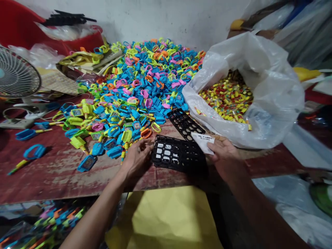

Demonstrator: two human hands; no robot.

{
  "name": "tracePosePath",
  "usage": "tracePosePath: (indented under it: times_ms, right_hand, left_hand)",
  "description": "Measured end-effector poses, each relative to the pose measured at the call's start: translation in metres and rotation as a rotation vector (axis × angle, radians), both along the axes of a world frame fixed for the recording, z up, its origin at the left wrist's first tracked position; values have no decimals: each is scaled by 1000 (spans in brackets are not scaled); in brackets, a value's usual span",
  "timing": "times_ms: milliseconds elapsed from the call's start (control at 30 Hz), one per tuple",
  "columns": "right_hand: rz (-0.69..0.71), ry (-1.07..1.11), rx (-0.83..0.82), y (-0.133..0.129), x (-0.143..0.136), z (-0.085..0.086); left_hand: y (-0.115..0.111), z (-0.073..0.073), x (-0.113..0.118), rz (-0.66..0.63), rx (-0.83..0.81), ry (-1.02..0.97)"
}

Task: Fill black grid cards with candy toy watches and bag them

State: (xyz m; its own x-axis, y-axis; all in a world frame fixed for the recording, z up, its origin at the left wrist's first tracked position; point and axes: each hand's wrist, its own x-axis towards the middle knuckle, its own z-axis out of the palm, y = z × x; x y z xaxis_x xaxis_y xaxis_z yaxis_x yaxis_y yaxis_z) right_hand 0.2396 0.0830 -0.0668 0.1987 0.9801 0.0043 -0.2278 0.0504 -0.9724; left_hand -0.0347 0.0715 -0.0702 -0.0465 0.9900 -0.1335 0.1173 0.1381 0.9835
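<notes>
My left hand is closed at the left end of a black perforated plastic tray, its fingers gripping that edge. Through the tray's left openings, white patches with some dark print show. My right hand pinches a white slip of paper with dark markings, holding it just above the tray's right end. Behind lies a second black perforated tray, slanting back toward the pile. Close to my left hand are watch-shaped plastic toys in blue and yellow-green, some with small yellow tubes attached.
A large heap of colourful plastic toys reaches the wall. At right, an open white plastic bag holds many small yellow-and-red pieces. A fan and a power strip stand at left. Yellow material lies below the table edge.
</notes>
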Motion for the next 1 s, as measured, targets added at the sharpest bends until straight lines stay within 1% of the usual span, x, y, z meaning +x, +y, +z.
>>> tracePosePath:
  times_ms: [67, 167, 233, 300, 367, 467, 533, 600, 700, 800, 900, 967, 1000]
  right_hand:
    - [-25, 100, -26, 4, 2, -10]
    - [-115, 200, -46, 5, 6, -24]
    - [-181, 221, -64, 6, 8, -31]
    - [-203, 226, -80, 9, 9, -36]
    - [-196, 235, -80, 12, 11, -37]
    - [-148, 248, -77, 18, 16, -37]
    - [-119, 246, -79, 20, 21, -37]
    - [-117, 228, -68, 21, 26, -39]
    - [-148, 173, -47, 18, 30, -44]
    - [-167, 120, -50, 14, 30, -49]
    - [-180, 81, -54, 12, 26, -49]
    - [-186, 52, -48, 11, 25, -47]
    - [-184, 39, -44, 10, 25, -46]
  left_hand:
    - [0, -7, 2, 11, -14, -101]
    - [-2, -13, 6, 32, -41, -205]
    - [-3, -15, 10, 42, -59, -251]
    - [-3, -12, 15, 52, -66, -279]
    - [-4, -5, 21, 66, -61, -301]
    - [-5, 9, 27, 91, -55, -311]
    - [-6, 15, 29, 102, -69, -297]
    - [-7, 14, 30, 94, -87, -285]
    - [-10, 8, 28, 66, -107, -295]
    - [-12, 3, 27, 49, -131, -355]
    - [-12, 6, 31, -10, -146, -411]
    - [-10, 11, 36, -35, -149, -382]
    - [-9, 14, 38, -23, -136, -355]
